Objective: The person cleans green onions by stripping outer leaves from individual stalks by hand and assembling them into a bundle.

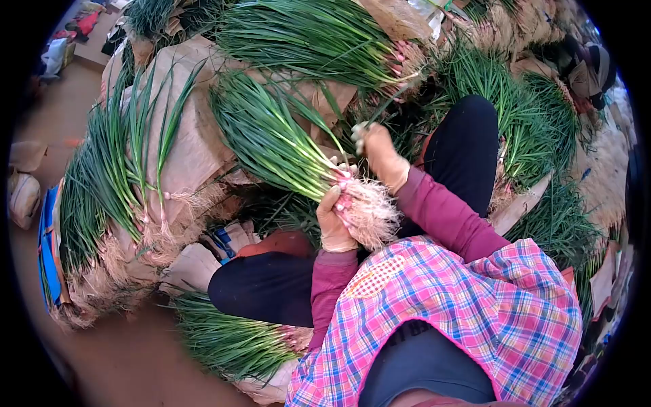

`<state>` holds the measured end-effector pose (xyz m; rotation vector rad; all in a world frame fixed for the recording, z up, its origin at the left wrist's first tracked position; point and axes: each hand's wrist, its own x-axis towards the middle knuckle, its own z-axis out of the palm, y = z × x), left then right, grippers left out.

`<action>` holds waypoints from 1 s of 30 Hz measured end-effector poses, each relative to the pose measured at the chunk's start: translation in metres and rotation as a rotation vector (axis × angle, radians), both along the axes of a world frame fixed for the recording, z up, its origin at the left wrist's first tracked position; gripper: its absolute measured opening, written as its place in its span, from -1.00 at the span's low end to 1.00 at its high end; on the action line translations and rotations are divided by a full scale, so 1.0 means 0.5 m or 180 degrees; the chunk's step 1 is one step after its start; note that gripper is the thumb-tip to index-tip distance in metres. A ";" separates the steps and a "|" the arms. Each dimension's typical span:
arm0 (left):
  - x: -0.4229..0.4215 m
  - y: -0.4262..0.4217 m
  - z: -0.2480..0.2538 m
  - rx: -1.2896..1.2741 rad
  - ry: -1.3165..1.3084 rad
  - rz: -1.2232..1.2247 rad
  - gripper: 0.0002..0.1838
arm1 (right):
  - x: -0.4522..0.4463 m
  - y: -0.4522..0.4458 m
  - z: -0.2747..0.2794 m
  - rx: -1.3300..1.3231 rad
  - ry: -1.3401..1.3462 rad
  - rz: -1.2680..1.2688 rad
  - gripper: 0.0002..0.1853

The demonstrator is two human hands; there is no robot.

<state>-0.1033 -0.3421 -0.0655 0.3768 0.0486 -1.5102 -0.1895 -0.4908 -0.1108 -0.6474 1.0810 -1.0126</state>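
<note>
My left hand (337, 220), in what looks like a pale glove, is wrapped round a bunch of spring onions (288, 146) near its pinkish bulbs. The leaves point up and left, and the tangled pale roots (369, 214) hang toward my lap. Just above the roots is my right hand (383, 154), its fingers closed and slightly blurred. A long dark green leaf (385, 108) runs up and right from these fingertips and appears pinched in them. Directly beyond the held bunch, a large pile of spring onions (305, 41) lies with its roots to the right.
Several more spring onions (102, 176) lean in a row on brown paper (196, 129) at the left. Another bunch (234, 336) lies beside my bent knee (261, 285). Loose green leaves (549, 217) cover the ground at the right. Brown floor (129, 366) shows lower left.
</note>
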 end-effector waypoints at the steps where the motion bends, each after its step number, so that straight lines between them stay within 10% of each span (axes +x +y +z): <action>1: 0.002 0.009 0.007 -0.0111 -0.0032 0.0013 -0.34 | -0.017 -0.029 -0.022 0.0036 -0.0036 -0.0279 -0.92; 5: 0.022 0.018 0.012 -0.0433 -0.0009 -0.0147 -0.27 | -0.103 -0.010 0.019 -0.2101 0.2880 0.3362 -0.71; 9: 0.018 0.010 0.018 -0.0609 0.0083 -0.0097 -0.20 | -0.156 -0.159 0.111 -0.3229 0.5348 -0.0114 -0.77; 14: 0.053 0.008 0.021 -0.1178 -0.0341 0.0291 -0.23 | -0.140 -0.115 0.104 -0.3592 0.5395 0.1282 -0.92; 17: 0.055 0.022 0.043 -0.0975 -0.0389 0.0695 -0.20 | -0.147 0.036 0.035 -0.3702 0.2908 0.3818 -0.87; 19: 0.068 0.017 0.011 -0.1131 -0.0352 0.0708 -0.17 | -0.148 0.030 0.044 -0.3929 0.3285 0.2316 -0.85; 21: 0.064 0.022 0.018 -0.1198 0.0089 0.0320 -0.14 | -0.146 -0.103 0.040 -0.3682 0.5427 0.0540 -0.90; 25: 0.043 0.014 0.033 -0.0881 -0.0065 0.0250 -0.21 | -0.164 -0.231 0.093 -0.2781 0.6264 0.0691 -0.87; 28: 0.049 0.005 0.005 -0.0978 -0.0300 0.0460 -0.28 | -0.150 -0.192 0.142 -0.3078 0.4790 0.0977 -0.80; 30: 0.041 0.017 0.015 -0.0724 -0.0358 0.0523 -0.29 | -0.120 -0.124 0.204 -0.1287 0.2171 0.1756 -0.74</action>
